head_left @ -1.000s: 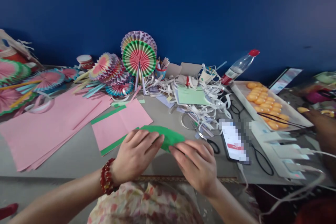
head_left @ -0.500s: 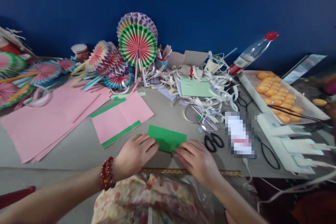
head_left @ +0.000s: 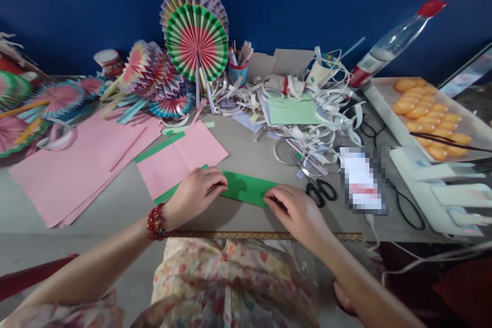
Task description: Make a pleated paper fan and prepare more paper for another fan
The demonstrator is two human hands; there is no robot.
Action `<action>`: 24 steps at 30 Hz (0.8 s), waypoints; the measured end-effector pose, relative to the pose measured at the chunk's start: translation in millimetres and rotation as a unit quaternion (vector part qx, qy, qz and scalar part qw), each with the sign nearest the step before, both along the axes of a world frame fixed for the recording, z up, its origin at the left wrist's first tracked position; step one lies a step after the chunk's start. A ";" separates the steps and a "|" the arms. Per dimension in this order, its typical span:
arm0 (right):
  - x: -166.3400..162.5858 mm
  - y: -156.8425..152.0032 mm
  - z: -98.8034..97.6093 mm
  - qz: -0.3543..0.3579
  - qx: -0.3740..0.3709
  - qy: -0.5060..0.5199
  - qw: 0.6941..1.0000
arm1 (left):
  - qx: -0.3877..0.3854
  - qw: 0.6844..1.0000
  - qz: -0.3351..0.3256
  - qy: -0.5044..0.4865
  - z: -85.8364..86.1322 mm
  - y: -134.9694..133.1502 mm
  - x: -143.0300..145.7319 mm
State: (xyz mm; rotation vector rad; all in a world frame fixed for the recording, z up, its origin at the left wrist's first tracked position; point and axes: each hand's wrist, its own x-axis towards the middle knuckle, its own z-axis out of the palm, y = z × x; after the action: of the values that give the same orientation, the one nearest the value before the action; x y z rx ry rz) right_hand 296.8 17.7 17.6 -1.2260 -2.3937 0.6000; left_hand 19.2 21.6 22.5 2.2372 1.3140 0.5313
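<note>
A folded strip of green paper [head_left: 248, 189] lies near the front of the table, its long side running left to right. My left hand [head_left: 198, 190] pinches its left end, with fingers and thumb together. At the other end, my right hand [head_left: 298, 210] holds the lower right corner between thumb and fingers. Partly behind my left hand lies a pink sheet [head_left: 180, 156] with green strips along two edges. Black-handled scissors [head_left: 321, 192] rest just beyond my right hand, points toward the paper scraps.
Stacked pink sheets [head_left: 84, 164] cover the left side. Folded paper fans [head_left: 196, 41] stand and lie at the back. White paper scraps [head_left: 330, 118], a phone [head_left: 361, 179], a power strip [head_left: 415, 184], a tilted bottle [head_left: 395, 43] and a box of orange pieces [head_left: 376, 95] fill the right.
The green paper now looks longer and narrower. My hands have moved apart, the left one toward the pink sheet and the right one rightward. The view has shifted slightly.
</note>
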 end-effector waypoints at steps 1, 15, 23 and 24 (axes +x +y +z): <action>-0.6 0.5 0.3 -0.003 0.003 -0.003 1.000 | -0.003 1.000 -0.003 -0.002 0.2 0.2 -0.3; 1.4 9.1 -3.4 -0.009 -0.008 -0.035 0.999 | -0.010 0.999 -0.051 0.014 -5.6 5.9 -4.6; 2.6 13.2 -3.8 -0.004 -0.039 -0.045 0.998 | -0.012 0.997 -0.063 0.034 -5.4 8.1 -6.3; 2.5 13.8 -3.4 -0.001 -0.042 -0.046 0.998 | -0.010 0.997 -0.066 0.038 -5.3 8.3 -6.4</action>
State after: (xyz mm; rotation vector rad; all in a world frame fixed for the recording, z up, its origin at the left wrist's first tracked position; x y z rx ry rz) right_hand 299.3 31.5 14.3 -1.3174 -2.4650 0.6638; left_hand 12.8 30.0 17.2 2.3293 1.1922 0.3865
